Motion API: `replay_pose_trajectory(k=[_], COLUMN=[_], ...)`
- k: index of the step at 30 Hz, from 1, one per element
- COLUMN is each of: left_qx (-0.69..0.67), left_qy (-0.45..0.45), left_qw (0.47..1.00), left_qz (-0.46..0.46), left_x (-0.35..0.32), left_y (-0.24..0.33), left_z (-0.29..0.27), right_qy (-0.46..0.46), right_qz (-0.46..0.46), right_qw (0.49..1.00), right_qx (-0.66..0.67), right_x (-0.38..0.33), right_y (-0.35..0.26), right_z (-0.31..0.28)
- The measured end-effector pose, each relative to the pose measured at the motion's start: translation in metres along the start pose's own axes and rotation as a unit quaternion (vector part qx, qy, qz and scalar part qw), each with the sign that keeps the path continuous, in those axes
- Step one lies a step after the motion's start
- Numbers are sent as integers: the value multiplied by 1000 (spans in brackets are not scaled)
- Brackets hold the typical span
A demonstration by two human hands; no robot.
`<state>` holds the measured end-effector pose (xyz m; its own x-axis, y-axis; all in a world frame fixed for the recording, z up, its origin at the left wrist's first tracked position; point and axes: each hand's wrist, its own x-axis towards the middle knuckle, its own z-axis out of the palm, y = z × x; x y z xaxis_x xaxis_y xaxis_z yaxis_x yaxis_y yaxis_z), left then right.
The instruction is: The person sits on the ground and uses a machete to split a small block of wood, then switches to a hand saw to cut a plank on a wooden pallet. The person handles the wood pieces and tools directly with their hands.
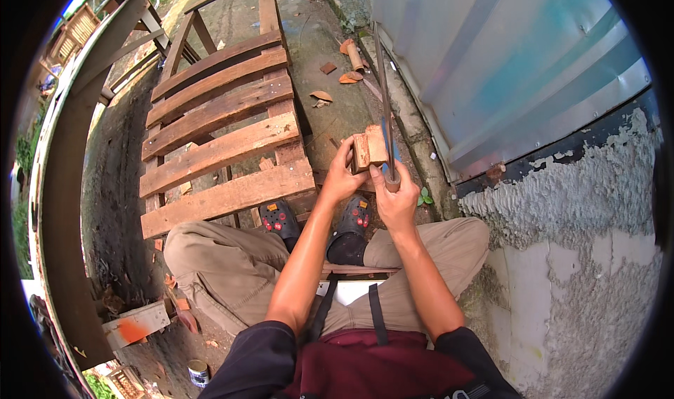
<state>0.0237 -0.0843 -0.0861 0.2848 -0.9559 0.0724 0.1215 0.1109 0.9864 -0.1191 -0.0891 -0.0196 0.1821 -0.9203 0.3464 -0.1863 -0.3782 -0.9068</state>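
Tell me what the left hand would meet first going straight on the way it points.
The left hand would meet the wooden block it already grips; beyond that, the long thin tool in the right hand seems next, though depth is unclear.

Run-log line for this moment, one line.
left fingers: holding wood | right fingers: holding long tool | slatted frame: ahead, left | tin: lower left
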Motion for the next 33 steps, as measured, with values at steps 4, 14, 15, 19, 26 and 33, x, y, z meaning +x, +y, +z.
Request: replay_pose_trajectory(k=[4,14,15,19,26,33], left_qx=[35,-8,13,50,14,17], left_qy=[38,18,20,23,13,7], left_qw=[998,999,1000,998,999,999], left_qz=[22,26,20,38,29,32], left_x=[6,6,5,7,5,5], left_y=[5,-3,-4,-10,-12,-9], left_z=[2,3,2,-1,-1,-2], right_qy=[8,-60,-62,-76,-87,-88], right_qz=[22,72,77,78,99,101], right_qw=[999,995,995,994,990,990], right_qx=[-29,-26,-18,-16,-46,-36], right_x=[-33,-31,-30,-25,-27,-28], right_y=[-19,-35,-39,-50,-50,-52], right_z=[-18,-19,-18,-12,-10,-8])
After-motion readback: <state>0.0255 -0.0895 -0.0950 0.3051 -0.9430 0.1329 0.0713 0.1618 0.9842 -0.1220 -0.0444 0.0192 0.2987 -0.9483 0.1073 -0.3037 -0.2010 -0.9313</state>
